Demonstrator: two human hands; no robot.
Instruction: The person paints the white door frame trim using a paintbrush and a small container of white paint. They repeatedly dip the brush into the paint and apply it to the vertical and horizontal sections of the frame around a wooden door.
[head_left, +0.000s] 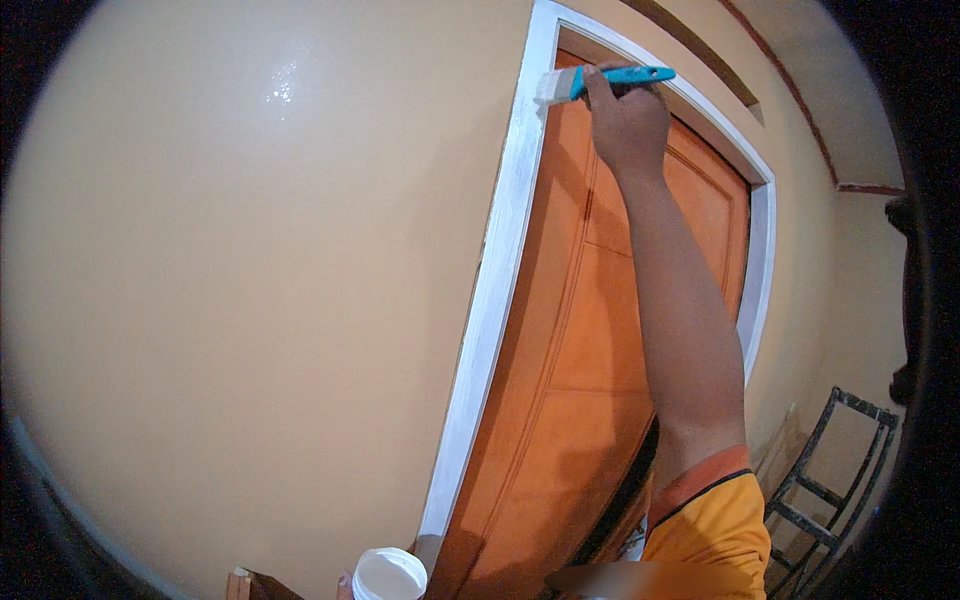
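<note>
Overhead, right hand (625, 115): raised to the upper centre of the frame, fingers curled tight around the handle of a paintbrush (600, 80), arm stretched full length, apparently to reach the top of the frame
Paintbrush: teal handle lying nearly level, pale bristles pointing left and pressed against the door frame (500, 260) near its upper left corner
Door frame: coated white along the left upright and across the top; the right upright also white, so the brush seems held sideways to lay paint along the narrow strip
Door (570, 350): orange panelled wood, standing just inside the frame
Left hand: mostly out of view at the lower edge; whether it is spread or gripping cannot be told
White container (390, 575): round, bottom centre of the frame, probably kept low and close for reloading the brush
Wall (250, 280): beige, glossy, filling the left half
Ladder (825, 470): dark, paint-flecked, leaning at lower right, well apart from the hand
</note>
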